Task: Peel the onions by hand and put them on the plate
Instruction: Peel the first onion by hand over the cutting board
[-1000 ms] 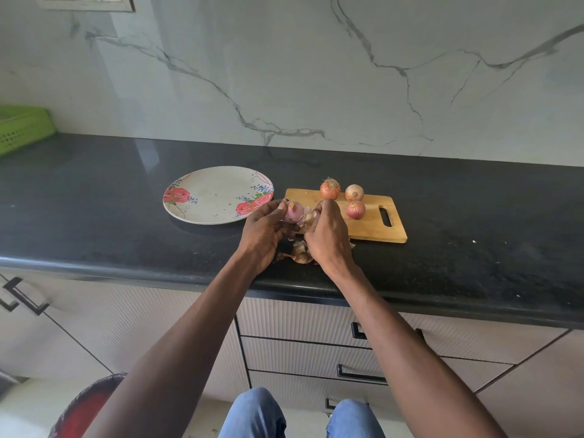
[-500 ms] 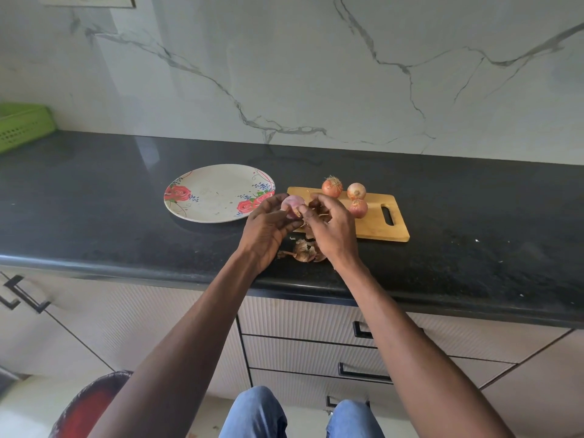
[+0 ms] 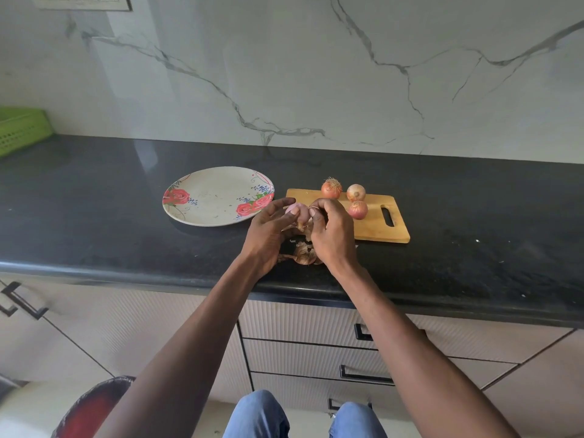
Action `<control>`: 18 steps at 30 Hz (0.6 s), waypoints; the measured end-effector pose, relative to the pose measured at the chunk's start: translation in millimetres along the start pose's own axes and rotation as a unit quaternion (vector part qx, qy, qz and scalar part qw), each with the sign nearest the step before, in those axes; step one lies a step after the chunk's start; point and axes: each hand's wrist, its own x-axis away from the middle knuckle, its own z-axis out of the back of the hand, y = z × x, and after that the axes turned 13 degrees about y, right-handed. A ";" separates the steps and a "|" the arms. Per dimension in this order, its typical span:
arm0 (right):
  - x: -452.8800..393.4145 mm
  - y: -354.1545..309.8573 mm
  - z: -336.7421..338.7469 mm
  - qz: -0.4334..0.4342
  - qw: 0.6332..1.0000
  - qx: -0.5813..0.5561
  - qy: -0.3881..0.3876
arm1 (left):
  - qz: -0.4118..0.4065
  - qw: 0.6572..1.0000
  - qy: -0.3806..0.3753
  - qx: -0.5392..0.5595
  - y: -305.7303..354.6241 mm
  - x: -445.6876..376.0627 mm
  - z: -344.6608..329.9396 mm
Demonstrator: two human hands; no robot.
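- The counter (image 3: 94, 216) is black and shiny, with tiny pale specks.
- The wall (image 3: 284, 74) behind it is white stone with grey wiggly lines.
- A green basket (image 3: 22, 129) sits at the far left of the counter, against the wall.
- Under the counter are pale drawers (image 3: 316, 355) with dark handles.
- A plate (image 3: 205, 197) with red roses lies on the counter. It has no onion on it.
- Just right of the plate lies a wooden board (image 3: 379, 229) with a handle hole.
- Three onions (image 3: 356, 192) with their skin on sit at the back of the board, close together.
- The left hand (image 3: 268, 232) holds a pink onion (image 3: 301, 213) in the air, just past the plate's right edge and above the board's left end. Its fingers curl round it, thumb on top.
- The right hand (image 3: 331, 229) is just beside it. Its fingers are bent and pinch a bit of skin at the onion's side.
- A small heap of brown peels (image 3: 303, 256) lies on the counter under the hands.
- Blue jeans (image 3: 259, 415) show at the bottom.
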 end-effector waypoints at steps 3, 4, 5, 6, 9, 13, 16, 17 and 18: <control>0.9 1.8 -1.3 0.004 1.000 0.000 0.003 | -0.016 0.999 0.000 -0.029 0.0 1.4 -0.7; 0.9 2.1 -1.1 0.005 1.000 0.000 0.004 | -0.024 0.999 -0.008 -0.044 -0.6 2.0 -1.0; 1.0 2.9 -0.9 0.003 1.000 0.001 0.005 | -0.028 0.998 -0.014 -0.053 -1.8 2.5 -1.4; 0.8 3.2 -1.1 -0.002 1.000 0.001 0.005 | -0.026 0.998 -0.014 -0.054 -2.7 2.6 -1.2; -0.6 2.0 -1.1 -0.038 0.999 -0.004 0.002 | -0.005 0.999 -0.013 -0.038 -2.2 2.5 -1.3; -2.4 -1.3 2.2 -0.083 0.996 -0.009 0.011 | 0.007 0.999 -0.024 -0.044 -0.9 2.0 -1.0; -2.7 -2.2 2.8 -0.093 0.995 0.004 0.020 | 0.008 0.999 -0.024 -0.025 -0.6 2.5 -1.2; -3.1 -2.3 2.5 -0.097 0.995 0.007 0.023 | 0.011 1.000 -0.024 -0.014 -0.5 3.1 -1.9; -3.4 -2.2 2.0 -0.099 0.995 0.012 0.025 | 0.012 1.000 -0.024 -0.007 -0.4 3.5 -2.4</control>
